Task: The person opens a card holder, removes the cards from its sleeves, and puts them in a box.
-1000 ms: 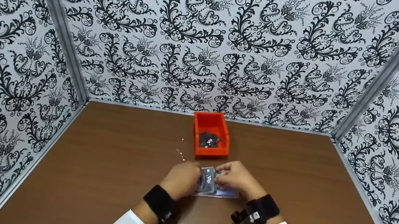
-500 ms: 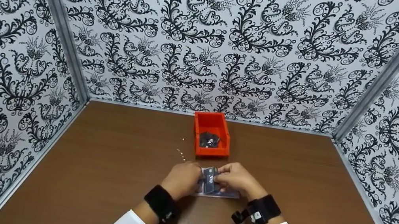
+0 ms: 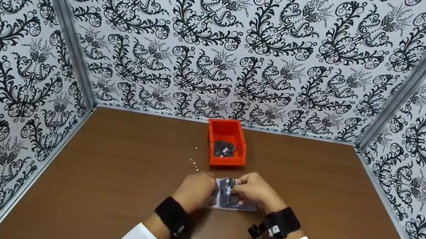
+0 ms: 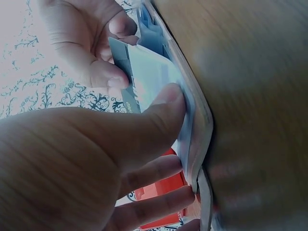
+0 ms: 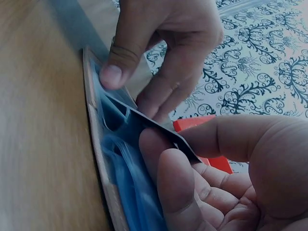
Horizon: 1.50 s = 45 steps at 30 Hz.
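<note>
A card holder [image 3: 239, 208] with clear plastic sleeves lies spread on the table between the two hands. My right hand [image 3: 255, 191] pinches a dark card [image 3: 226, 192] marked "Vip" between thumb and fingers. In the right wrist view the card [image 5: 166, 131] slants up from the clear sleeves [image 5: 130, 166], its lower end down among them. My left hand [image 3: 195, 191] holds the holder's left side; in the left wrist view its thumb [image 4: 168, 103] presses on a clear sleeve and its other fingers reach the holder's edge.
An orange-red open bin [image 3: 227, 165] stands just beyond the hands, with several dark cards [image 3: 224, 149] inside. Small pale specks [image 3: 194, 163] mark the brown tabletop [image 3: 123, 173] left of it. Patterned walls [image 3: 215, 51] enclose the table at the back and sides.
The card has shifted slightly to the right and tilted along with my right fingers, which have moved further over its upper edge. My left hand stays nearly in place on the holder.
</note>
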### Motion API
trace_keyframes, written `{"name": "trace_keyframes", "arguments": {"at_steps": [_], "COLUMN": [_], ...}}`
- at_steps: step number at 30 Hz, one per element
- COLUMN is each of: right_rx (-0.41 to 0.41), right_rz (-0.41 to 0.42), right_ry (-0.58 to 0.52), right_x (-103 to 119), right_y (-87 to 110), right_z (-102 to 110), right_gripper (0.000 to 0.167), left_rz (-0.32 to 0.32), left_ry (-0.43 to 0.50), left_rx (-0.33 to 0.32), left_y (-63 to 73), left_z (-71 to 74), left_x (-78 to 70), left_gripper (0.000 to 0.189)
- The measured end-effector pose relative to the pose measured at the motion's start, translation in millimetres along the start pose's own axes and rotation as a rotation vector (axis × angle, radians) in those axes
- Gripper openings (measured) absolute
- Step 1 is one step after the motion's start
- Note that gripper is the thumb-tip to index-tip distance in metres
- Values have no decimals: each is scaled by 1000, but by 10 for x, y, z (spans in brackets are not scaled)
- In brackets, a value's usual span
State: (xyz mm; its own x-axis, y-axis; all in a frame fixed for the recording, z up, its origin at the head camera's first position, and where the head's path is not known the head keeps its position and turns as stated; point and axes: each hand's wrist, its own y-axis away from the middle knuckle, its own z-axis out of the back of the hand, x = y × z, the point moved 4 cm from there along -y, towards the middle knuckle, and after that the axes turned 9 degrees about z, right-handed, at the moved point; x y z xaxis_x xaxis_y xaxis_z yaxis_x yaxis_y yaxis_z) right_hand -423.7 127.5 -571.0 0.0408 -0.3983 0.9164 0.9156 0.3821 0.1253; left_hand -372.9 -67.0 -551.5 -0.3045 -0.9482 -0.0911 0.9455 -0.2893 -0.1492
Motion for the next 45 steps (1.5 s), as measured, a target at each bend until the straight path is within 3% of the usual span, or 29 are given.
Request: {"name": "trace_keyframes", "arguments": {"at_steps": [10,16,27,39,45], "right_rx": [-6,-51,-104,-162,-182], "right_rz": [71,52,10,136,163], "right_ry": [141,168,145,79,66], "right_x": [55,80,106,203,246], "right_y": [20,46,57,-6,-27], "right_z": [157,268,381,353,323], "right_gripper": [11,12,11,14,24], "left_rz": [-25,-42,-38,-47,-44], "left_ry": [15,32,71,60,57], "left_rx": [-40,-45,-10,-25,-17], "left_y": [18,32,24,22,32], "left_z": [16,20,10,40,27], "left_x": [-3,4,26,17,13], "left_gripper": [18,16,14,16,20]}}
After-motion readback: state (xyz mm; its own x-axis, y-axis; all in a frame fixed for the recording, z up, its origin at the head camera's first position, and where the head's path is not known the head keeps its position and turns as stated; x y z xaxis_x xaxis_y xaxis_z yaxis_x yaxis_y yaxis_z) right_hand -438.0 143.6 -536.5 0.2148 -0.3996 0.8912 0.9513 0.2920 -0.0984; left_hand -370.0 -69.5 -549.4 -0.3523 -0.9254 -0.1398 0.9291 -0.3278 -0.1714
